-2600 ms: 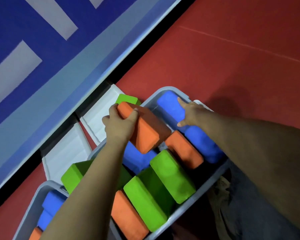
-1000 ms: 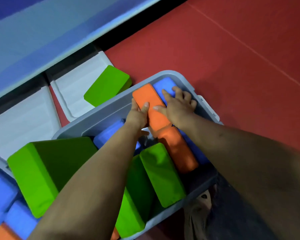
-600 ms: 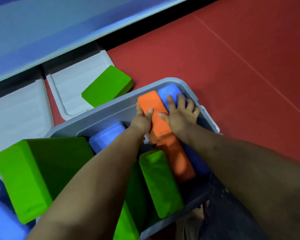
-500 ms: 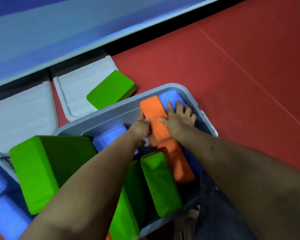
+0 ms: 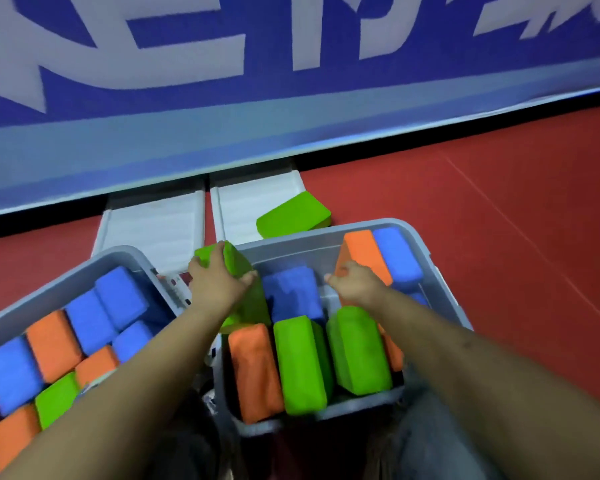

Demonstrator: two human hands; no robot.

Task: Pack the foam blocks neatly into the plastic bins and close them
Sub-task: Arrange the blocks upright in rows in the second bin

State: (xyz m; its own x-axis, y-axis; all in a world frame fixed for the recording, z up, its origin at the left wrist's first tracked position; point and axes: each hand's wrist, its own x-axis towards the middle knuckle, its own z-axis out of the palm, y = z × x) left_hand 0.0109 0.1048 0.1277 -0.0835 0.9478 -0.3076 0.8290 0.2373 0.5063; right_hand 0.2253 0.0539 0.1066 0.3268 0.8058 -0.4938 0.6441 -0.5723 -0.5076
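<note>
Your left hand (image 5: 219, 284) grips a green foam block (image 5: 238, 271) at the right bin (image 5: 302, 239)'s near-left wall; your right hand (image 5: 355, 284) rests against an upright orange block (image 5: 362, 252) inside, beside a blue block (image 5: 397, 252).

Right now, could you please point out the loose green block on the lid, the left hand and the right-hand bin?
loose green block (image 5: 293, 214): head view, top face.
left hand (image 5: 219, 284): head view, back.
right-hand bin (image 5: 291, 241): head view, far wall.

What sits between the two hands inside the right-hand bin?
In the head view, a blue foam block lies between the left hand and right hand.
</note>
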